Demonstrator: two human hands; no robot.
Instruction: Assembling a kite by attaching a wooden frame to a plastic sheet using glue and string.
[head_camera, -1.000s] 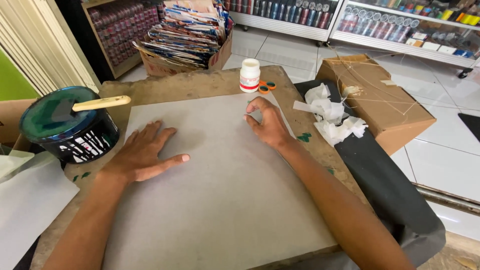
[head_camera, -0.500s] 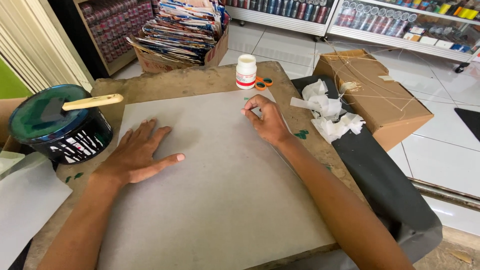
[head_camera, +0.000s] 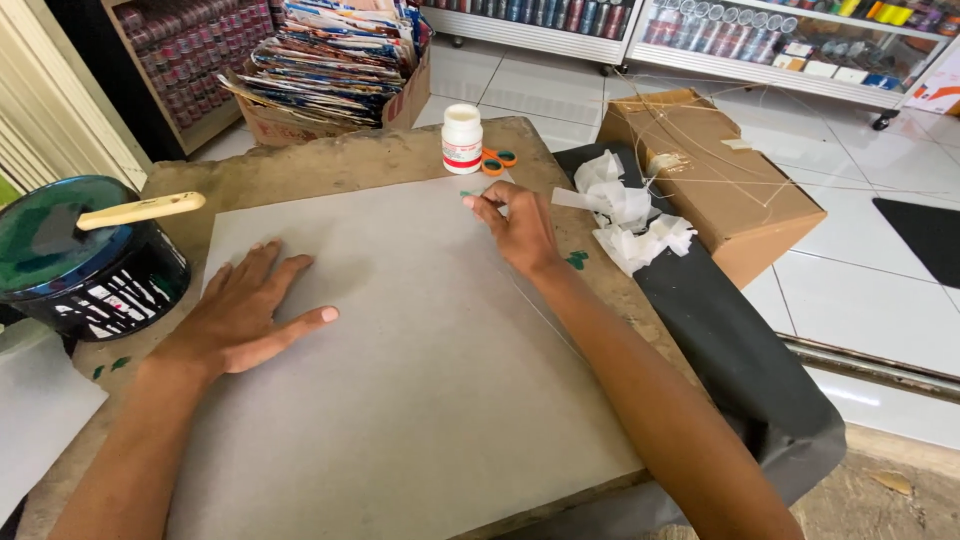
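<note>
Barely moved: right hand (head_camera: 520, 228) edged farther up the grey board (head_camera: 420, 370), fingers pinched, maybe on thread; left hand (head_camera: 245, 315) flat, fingers spread; paint bucket (head_camera: 90, 265) holds green paint

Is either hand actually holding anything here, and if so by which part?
The left hand lies flat and open on the grey board, gripping nothing. The right hand has its fingertips pinched at the board's far edge; what they pinch cannot be told.

Grey board (head_camera: 400, 370) — green-lidded black bucket (head_camera: 85, 270), white-streaked
</note>
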